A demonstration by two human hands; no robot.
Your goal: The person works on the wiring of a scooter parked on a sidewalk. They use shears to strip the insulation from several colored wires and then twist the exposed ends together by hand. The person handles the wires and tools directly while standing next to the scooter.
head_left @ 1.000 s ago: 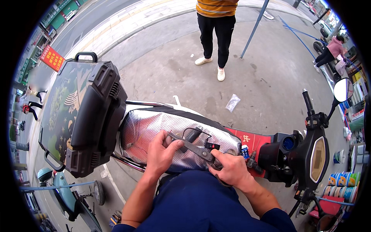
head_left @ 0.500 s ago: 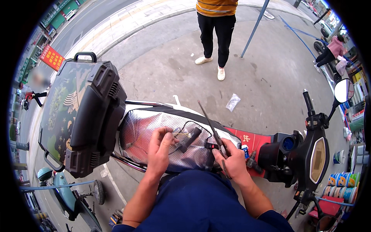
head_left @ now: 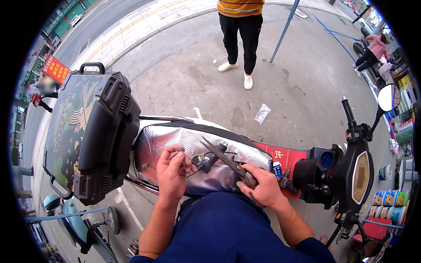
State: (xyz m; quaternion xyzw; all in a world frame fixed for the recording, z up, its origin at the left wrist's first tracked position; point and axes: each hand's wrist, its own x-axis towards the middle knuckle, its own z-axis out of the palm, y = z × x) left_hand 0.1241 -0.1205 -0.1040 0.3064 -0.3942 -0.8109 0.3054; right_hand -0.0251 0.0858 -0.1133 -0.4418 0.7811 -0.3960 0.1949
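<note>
Dark metal scissors [head_left: 226, 159] fill the closed right hand [head_left: 263, 186]; the left hand [head_left: 173, 170] half-curls near thin yellow wires [head_left: 199, 155], hold unclear; wire-handling seemingly calls for steadiness next.

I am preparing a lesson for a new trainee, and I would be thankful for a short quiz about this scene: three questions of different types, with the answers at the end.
1. Which hand holds the dark scissors?
2. True or false: the large storage box stands to the person's left of the seat cover.
3. Choose one. The seat cover is mainly:
a) green
b) silver
c) yellow

Key:
1. The right hand.
2. True.
3. b
</note>
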